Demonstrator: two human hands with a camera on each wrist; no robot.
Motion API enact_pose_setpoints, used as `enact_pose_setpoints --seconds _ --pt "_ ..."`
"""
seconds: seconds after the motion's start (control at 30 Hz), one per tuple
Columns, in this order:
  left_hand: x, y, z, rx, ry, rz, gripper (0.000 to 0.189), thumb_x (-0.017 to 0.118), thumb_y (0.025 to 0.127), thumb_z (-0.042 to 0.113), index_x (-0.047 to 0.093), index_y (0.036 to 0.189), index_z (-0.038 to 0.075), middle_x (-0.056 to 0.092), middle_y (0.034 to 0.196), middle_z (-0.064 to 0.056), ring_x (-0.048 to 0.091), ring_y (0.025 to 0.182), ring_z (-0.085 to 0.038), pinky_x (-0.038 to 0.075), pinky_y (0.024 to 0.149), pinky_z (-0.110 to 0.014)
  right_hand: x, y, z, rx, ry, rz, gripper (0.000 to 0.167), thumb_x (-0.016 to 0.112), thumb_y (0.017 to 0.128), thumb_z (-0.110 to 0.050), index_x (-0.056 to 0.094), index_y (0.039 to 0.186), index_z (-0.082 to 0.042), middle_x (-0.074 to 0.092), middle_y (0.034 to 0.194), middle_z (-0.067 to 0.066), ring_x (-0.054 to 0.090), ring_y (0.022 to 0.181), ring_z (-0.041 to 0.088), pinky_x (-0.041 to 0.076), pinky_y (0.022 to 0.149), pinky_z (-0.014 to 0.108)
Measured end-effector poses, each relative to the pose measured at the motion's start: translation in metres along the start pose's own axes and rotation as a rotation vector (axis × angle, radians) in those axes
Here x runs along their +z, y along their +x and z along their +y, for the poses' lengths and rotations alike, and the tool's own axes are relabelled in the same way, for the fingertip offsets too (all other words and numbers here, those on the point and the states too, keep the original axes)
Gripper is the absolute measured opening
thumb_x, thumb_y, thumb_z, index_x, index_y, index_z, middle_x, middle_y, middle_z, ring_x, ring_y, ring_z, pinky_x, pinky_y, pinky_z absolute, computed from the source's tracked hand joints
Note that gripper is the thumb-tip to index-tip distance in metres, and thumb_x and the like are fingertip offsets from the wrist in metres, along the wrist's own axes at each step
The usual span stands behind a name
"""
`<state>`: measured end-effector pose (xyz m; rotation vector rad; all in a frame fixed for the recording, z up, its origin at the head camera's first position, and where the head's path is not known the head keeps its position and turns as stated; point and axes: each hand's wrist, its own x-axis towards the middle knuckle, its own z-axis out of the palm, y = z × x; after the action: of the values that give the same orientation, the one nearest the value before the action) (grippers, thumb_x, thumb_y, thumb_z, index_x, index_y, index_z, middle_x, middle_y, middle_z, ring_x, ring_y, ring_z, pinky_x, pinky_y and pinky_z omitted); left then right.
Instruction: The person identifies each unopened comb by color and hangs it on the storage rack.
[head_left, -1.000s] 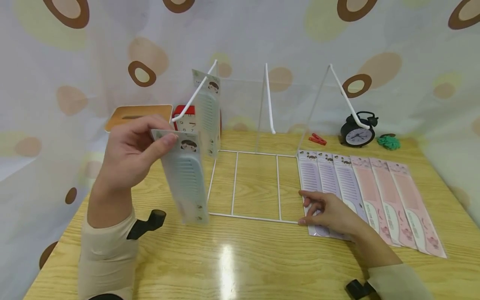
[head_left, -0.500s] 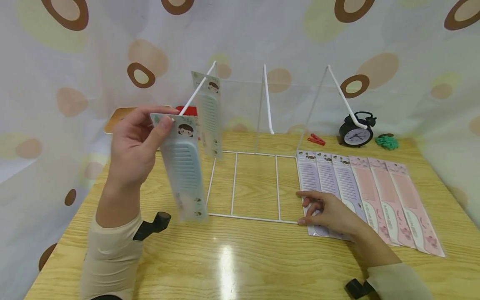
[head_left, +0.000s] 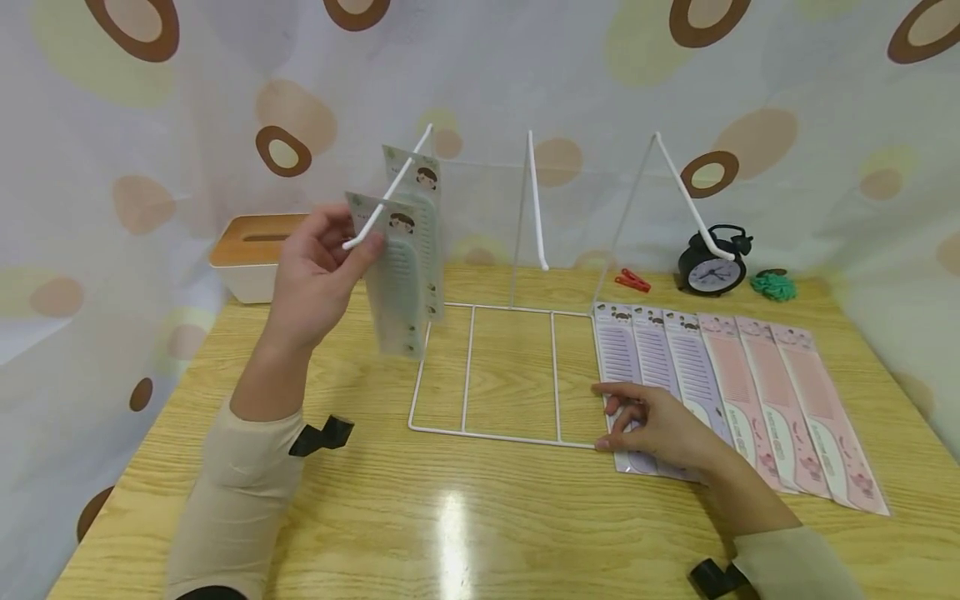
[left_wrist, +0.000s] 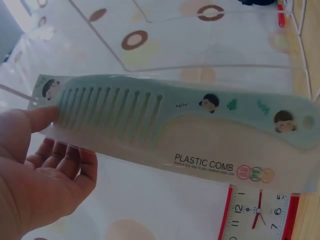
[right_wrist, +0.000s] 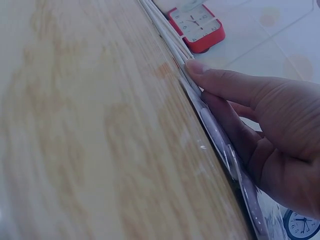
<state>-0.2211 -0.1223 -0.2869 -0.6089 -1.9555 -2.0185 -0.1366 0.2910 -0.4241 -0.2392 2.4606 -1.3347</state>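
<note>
My left hand (head_left: 311, 279) pinches the upper part of a packaged pale green plastic comb (head_left: 397, 292) between thumb and fingers. The left hook (head_left: 402, 171) of a white wire rack (head_left: 510, 437) passes through the top of this pack, near the hook's bent tip. Farther back on the same hook hangs another green comb pack (head_left: 429, 198). My right hand (head_left: 663, 429) rests over the purple comb packs (head_left: 621, 342), its thumb and index fingertips touching the rack's right base, spread apart. In the right wrist view the purple pack (right_wrist: 215, 125) lies beneath the fingers.
Pink comb packs (head_left: 757, 375) lie right of the purple ones. Behind them are a black alarm clock (head_left: 714, 271), a red clip (head_left: 633, 280) and a green scrunchie (head_left: 774, 286). A wooden-lidded box (head_left: 251, 279) and a red clock (left_wrist: 259, 215) stand back left. The middle and right hooks hold nothing.
My left hand has moved up, right and away with the green comb pack, which has gone from in front of the hook tip onto the hook. My right hand stays in place.
</note>
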Motion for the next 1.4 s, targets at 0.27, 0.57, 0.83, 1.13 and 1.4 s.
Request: enact_pose_setpoints --seconds 0.27,0.57,0.83,1.13,1.4 --pt "-0.003 0.005 -0.019 -0.061 0.054 -0.046 0.013 0.065 0.096 0.005 0.061 0.107 0.011 0.064 0.097 0.001 0.063 0.079 -0.009 0.051 0.069 -0.019 0.0 -0.001 -0.001 -0.009 -0.023 0.0 0.081 0.088 0.076 -0.027 0.05 0.144 -0.004 0.06 0.105 0.011 0.066 0.076 0.014 0.049 0.076 0.02" --pt "-0.003 0.006 -0.036 -0.124 0.123 -0.086 0.015 0.065 0.096 0.008 0.059 0.109 0.005 0.063 0.101 -0.001 0.066 0.088 -0.01 0.055 0.081 -0.02 0.001 -0.001 0.002 0.006 -0.054 0.021 0.082 0.089 0.074 -0.029 0.052 0.143 -0.005 0.06 0.105 0.009 0.063 0.074 0.012 0.05 0.073 0.021" --pt "-0.006 0.003 -0.043 -0.092 0.125 -0.061 0.019 0.07 0.092 0.003 0.06 0.108 0.01 0.064 0.098 0.002 0.065 0.089 -0.01 0.054 0.081 -0.018 0.0 -0.001 0.002 -0.039 -0.035 0.007 0.078 0.087 0.077 -0.026 0.052 0.143 -0.005 0.06 0.105 0.011 0.067 0.077 0.013 0.05 0.078 0.021" --pt "-0.01 -0.014 -0.036 -0.08 0.243 0.045 0.055 0.078 0.085 0.006 0.048 0.13 0.003 0.055 0.116 0.008 0.058 0.104 -0.012 0.049 0.078 -0.017 -0.002 0.001 -0.002 -0.051 -0.035 -0.009 0.075 0.086 0.078 -0.022 0.052 0.142 -0.003 0.06 0.106 0.012 0.068 0.078 0.013 0.052 0.074 0.022" --pt "-0.02 -0.067 -0.037 -0.301 0.336 -0.211 0.047 0.078 0.088 0.018 0.054 0.126 0.006 0.054 0.119 -0.003 0.057 0.101 -0.018 0.051 0.078 -0.022 -0.037 0.022 -0.002 -0.063 -0.13 0.066 0.068 0.081 0.086 -0.026 0.051 0.144 -0.007 0.061 0.12 0.015 0.064 0.089 0.012 0.053 0.074 0.022"
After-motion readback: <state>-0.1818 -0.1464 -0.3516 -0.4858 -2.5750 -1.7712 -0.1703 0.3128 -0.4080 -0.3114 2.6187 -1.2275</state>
